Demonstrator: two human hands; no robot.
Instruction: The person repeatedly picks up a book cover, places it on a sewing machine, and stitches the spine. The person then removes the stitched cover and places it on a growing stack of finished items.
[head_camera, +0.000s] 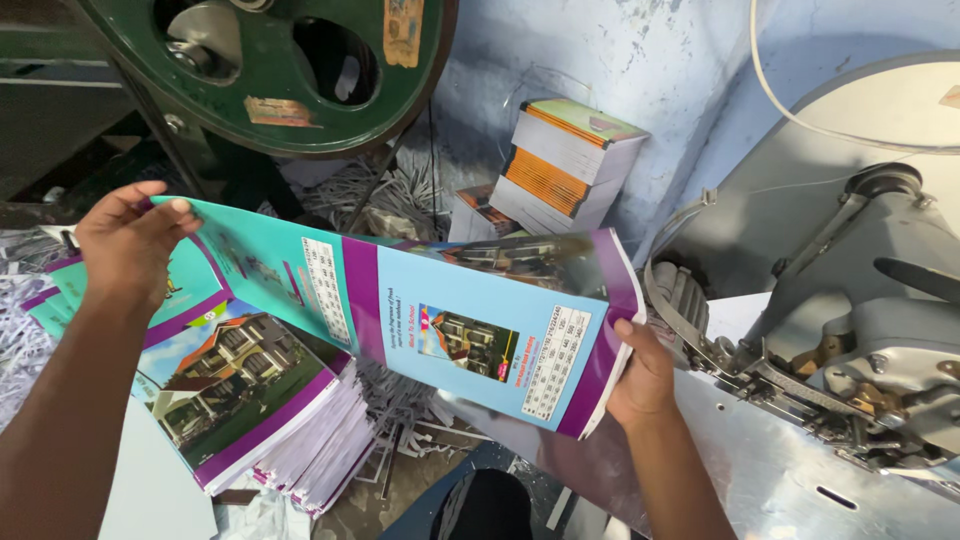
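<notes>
Paper shreds (400, 400) litter the floor; left hand (125, 245) and right hand (645, 375) pinch opposite ends of a light, floppy, glossy cover sheet (420, 320), which sags mid-span; edges look the best hold.

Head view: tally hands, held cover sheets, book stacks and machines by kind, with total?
Hands: 2, left hand and right hand
Held cover sheet: 1
Cover stack: 1
Bound book stack: 1
Green flywheel: 1
Stitching machine: 1
Total: 7
</notes>
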